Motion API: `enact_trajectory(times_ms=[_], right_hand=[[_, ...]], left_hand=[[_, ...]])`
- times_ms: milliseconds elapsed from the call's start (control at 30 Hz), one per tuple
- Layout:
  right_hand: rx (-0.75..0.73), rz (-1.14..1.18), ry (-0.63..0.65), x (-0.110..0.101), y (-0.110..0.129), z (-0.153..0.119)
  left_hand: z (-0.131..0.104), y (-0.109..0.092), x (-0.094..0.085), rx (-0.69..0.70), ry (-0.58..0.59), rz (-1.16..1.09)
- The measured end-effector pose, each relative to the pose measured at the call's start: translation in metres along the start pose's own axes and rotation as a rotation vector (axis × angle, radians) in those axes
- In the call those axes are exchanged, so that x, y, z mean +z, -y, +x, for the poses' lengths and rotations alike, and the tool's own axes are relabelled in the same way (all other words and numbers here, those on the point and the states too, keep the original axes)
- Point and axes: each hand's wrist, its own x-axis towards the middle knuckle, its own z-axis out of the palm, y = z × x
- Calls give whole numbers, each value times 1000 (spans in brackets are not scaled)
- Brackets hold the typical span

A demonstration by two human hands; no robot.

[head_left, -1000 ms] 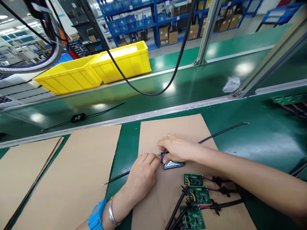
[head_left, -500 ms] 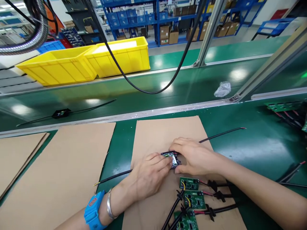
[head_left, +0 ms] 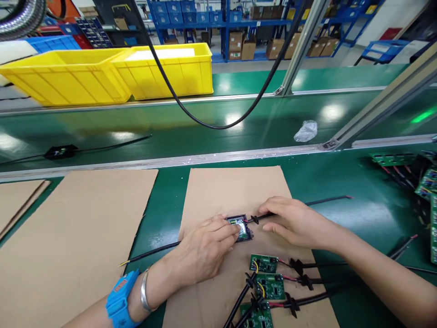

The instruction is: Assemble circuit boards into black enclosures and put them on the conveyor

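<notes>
On the cardboard sheet (head_left: 235, 187) lies a small circuit board in a black case (head_left: 243, 233), with a black cable leaving each side. My left hand (head_left: 210, 241) covers the case's left part, its fingers together and pressing on the board; the thumb is hidden. To the right, a black cable with a strain relief (head_left: 254, 219) joins the board by thin red and black wires. Around this cable my right hand (head_left: 293, 221) is open, thumb and fingers apart. Below lie green circuit boards (head_left: 269, 286) with black cables attached.
More cardboard (head_left: 102, 214) lies at left. Wired green boards (head_left: 428, 182) are piled at right. Beyond the metal rail (head_left: 205, 159) are a black cabled case (head_left: 60, 152), a crumpled clear bag (head_left: 306, 131) and yellow bins (head_left: 170, 75). A black cable (head_left: 218, 126) hangs in front.
My right hand has moved right, off the case and along the cable, uncovering the strain relief and the case's right end. My left hand stays on the board. The view has shifted slightly.
</notes>
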Motion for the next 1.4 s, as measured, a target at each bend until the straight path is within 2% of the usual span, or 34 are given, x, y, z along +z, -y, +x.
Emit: enact_trajectory(times_ms=[167, 267, 533, 767, 933, 1067, 1133, 1300, 1400], right_hand=[[-29, -3, -6, 4, 23, 4], [-27, -29, 114, 3, 35, 15], [-10, -74, 376, -12, 19, 40], [94, -305, 465, -3, 37, 54], [98, -290, 378, -5, 36, 43], [-6, -163, 147, -2, 23, 20], [-25, -151, 63, 4, 18, 12], [-90, -178, -41, 23, 14, 9], [-129, -157, -82, 27, 12, 12]], left_hand=[[0, -1, 0, 0, -5, 18], [0, -2, 0, -3, 1, 34], [-3, -1, 0, 33, 63, 177], [5, -9, -4, -42, 118, 115], [14, -8, -19, -59, 102, -24], [10, -9, -24, -136, -7, -86], [6, -14, -18, -164, -42, -24], [10, -39, 4, -108, 17, 304], [16, -42, 0, -98, 81, 341]])
